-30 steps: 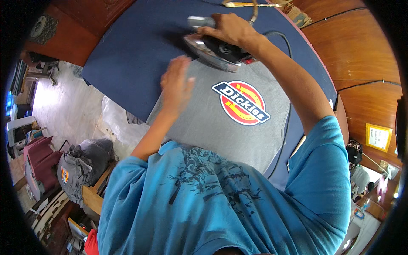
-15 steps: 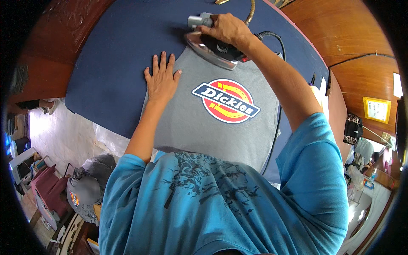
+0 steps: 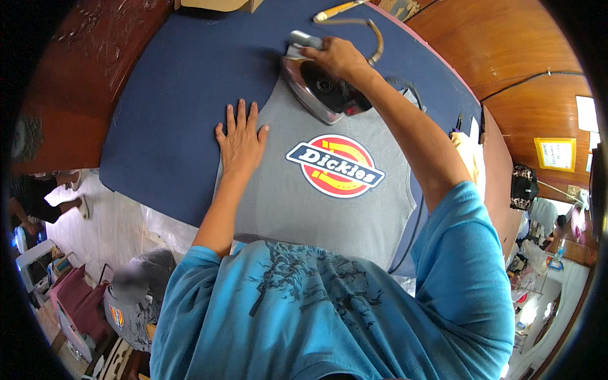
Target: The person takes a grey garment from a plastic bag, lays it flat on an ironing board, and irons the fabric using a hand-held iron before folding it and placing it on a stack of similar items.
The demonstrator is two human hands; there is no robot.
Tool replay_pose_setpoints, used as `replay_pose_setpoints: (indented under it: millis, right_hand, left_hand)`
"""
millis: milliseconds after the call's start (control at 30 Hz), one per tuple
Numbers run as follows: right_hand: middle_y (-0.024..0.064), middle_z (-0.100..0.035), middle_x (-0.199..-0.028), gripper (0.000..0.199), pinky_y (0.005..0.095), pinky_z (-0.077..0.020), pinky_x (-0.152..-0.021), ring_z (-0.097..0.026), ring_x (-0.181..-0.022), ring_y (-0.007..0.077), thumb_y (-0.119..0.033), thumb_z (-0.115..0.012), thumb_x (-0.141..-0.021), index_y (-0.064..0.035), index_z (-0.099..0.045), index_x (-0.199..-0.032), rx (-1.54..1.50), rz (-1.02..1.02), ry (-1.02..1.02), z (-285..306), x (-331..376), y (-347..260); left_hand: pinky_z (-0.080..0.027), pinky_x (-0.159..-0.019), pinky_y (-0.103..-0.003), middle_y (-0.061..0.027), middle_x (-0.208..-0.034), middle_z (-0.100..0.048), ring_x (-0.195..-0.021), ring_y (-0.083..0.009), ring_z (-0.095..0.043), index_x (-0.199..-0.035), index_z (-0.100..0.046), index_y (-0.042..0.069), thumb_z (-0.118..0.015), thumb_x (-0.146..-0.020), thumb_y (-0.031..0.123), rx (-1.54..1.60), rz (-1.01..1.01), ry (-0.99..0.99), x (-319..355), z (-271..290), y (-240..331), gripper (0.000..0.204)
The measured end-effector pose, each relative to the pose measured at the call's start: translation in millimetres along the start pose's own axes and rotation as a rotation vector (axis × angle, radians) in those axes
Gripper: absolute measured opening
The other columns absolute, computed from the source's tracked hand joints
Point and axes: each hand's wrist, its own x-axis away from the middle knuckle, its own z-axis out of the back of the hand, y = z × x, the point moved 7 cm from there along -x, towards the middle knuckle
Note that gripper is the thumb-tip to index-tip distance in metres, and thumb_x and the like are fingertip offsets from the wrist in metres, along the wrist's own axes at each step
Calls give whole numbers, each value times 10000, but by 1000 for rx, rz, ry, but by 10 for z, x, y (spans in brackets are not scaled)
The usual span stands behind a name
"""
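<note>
A grey sleeveless shirt [image 3: 304,221] lies spread on a dark blue padded ironing surface [image 3: 171,126], its round red, yellow and navy emblem [image 3: 335,166] facing up. At the shirt's far end, my right hand [image 3: 342,61] is wrapped around the handle of a steam iron [image 3: 326,88] with a shiny metal edge. The iron is tilted a little and blurred; whether its whole soleplate touches the cloth cannot be told. My left hand [image 3: 240,142] rests flat with fingers spread, over the shirt's left edge and the blue cover.
A hose [image 3: 378,44] and a dark cord run from the iron. A cardboard box [image 3: 218,5] sits at the far edge, and yellowish cloth [image 3: 468,155] lies at the right. One person [image 3: 136,297] is at the lower left; another's legs [image 3: 63,196] show beyond the board.
The iron and my right hand have shifted slightly toward me and to the right. My left hand stays flat in place. The whole view has tipped, bringing the box into sight.
</note>
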Motion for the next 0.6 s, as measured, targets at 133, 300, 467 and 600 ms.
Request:
replay_pose_setpoints:
  millis: [133,300,467,600]
  right_hand:
    - [290,-607,-936,543,411,-467,-815,-590,-931,408,-416,-572,-764,93,-600,-951,-173,5,95,-20,-67,265]
    - [299,-604,-919,516,406,-474,-807,-587,-927,414,-382,-591,-734,102,-606,-915,-178,-29,138,93,-440,230]
    - [249,-624,-863,518,375,-479,-764,-621,-862,350,-398,-591,-735,80,-599,-937,-169,5,200,52,-602,306]
    - [308,-590,-965,529,400,-462,-840,-577,-960,409,-391,-598,-732,95,-598,-942,-234,-72,152,100,-679,238]
  left_hand:
    - [-181,-1017,-522,-111,-1455,-233,-1349,-297,-174,-1383,-306,114,-381,-911,376,18,4,-5,2,-25,-7,545]
    - [-164,-1022,-516,-115,-1463,-211,-1353,-305,-162,-1391,-291,117,-384,-908,372,16,29,-66,-11,-74,-11,554]
    - [-165,-1020,-522,-115,-1462,-214,-1351,-307,-164,-1392,-289,119,-393,-906,367,3,15,-71,-29,-53,-8,555]
    - [-179,-1013,-502,-108,-1454,-236,-1345,-290,-184,-1379,-317,117,-376,-911,390,-17,27,-33,-11,-38,-20,545]
